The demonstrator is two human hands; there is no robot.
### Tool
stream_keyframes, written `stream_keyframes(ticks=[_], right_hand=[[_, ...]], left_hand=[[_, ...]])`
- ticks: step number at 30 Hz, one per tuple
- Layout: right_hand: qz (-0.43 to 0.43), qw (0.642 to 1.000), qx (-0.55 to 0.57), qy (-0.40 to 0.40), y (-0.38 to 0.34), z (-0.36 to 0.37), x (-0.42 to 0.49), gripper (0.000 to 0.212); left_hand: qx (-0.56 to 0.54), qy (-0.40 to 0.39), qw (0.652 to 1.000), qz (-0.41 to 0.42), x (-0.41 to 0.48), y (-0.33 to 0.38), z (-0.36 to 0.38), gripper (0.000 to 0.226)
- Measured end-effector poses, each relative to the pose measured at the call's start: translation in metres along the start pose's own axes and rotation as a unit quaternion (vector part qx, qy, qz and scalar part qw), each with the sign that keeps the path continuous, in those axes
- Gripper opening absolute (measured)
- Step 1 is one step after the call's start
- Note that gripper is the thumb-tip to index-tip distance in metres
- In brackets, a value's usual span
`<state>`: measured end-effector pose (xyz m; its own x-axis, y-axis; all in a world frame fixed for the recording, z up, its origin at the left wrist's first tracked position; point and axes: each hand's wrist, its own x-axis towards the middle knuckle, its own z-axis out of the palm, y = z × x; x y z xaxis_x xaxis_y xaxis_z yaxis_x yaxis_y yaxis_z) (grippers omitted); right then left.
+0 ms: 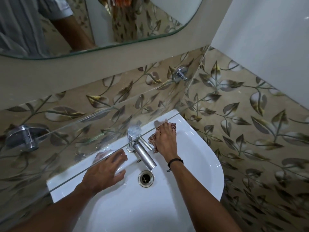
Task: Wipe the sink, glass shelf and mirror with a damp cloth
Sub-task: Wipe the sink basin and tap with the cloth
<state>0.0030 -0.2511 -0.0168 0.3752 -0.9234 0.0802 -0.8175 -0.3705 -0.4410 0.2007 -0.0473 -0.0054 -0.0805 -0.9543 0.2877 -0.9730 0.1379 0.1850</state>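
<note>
A white sink (197, 161) fills the lower middle of the head view. My right hand (165, 139) presses a checked red-and-white cloth (153, 137) flat onto the sink's back ledge, right of the chrome tap (143, 154). My left hand (107, 171) rests with spread fingers on the ledge left of the tap, its fingertips under the glass shelf (80, 129). The shelf runs across above the back of the sink. The mirror (50, 30) hangs on the wall above and reflects an arm and a grey shirt.
Chrome brackets (23, 136) (180, 73) hold the shelf at its left and right ends. The drain (145, 178) sits below the spout. Leaf-patterned tiles cover the wall, and a white wall (267, 39) closes in on the right.
</note>
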Motion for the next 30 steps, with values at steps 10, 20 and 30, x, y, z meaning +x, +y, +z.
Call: stream_keyframes(ticks=[10, 20, 30], right_hand=[[0.152, 0.862, 0.484, 0.004, -0.029, -0.072, -0.071, 0.027], [-0.016, 0.975, 0.212, -0.058, -0.078, -0.063, -0.127, 0.033], [-0.128, 0.948, -0.283, 0.072, -0.099, -0.033, -0.126, 0.047]], left_hand=[[0.019, -0.026, 0.999, -0.001, -0.003, -0.005, 0.004, 0.041], [0.026, -0.053, 0.998, -0.012, -0.005, -0.007, 0.006, 0.044], [0.006, -0.073, 0.997, -0.008, -0.011, -0.001, -0.003, 0.044]])
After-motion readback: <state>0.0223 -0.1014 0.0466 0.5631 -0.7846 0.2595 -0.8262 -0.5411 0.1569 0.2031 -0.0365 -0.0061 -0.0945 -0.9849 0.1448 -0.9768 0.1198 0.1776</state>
